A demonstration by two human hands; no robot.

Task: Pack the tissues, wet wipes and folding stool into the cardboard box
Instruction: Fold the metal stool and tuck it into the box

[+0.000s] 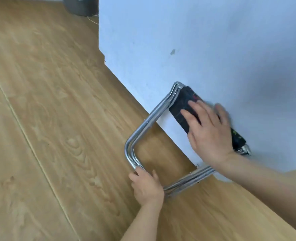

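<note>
The folding stool point(143, 129) is folded flat, a square of chrome tubes with a black fabric seat rolled along its far side, lying against the white wall. My left hand point(146, 185) grips the near corner of the chrome frame. My right hand point(208, 131) lies over the black fabric seat point(179, 103), fingers spread and curling around it. No tissues, wet wipes or cardboard box are in view.
A white wall point(204, 49) runs diagonally from the upper middle to the right. Wood-look floor point(48, 119) covers the left and bottom. A dark grey bin point(77, 6) stands at the top by the wall corner, with a thin cord beside it.
</note>
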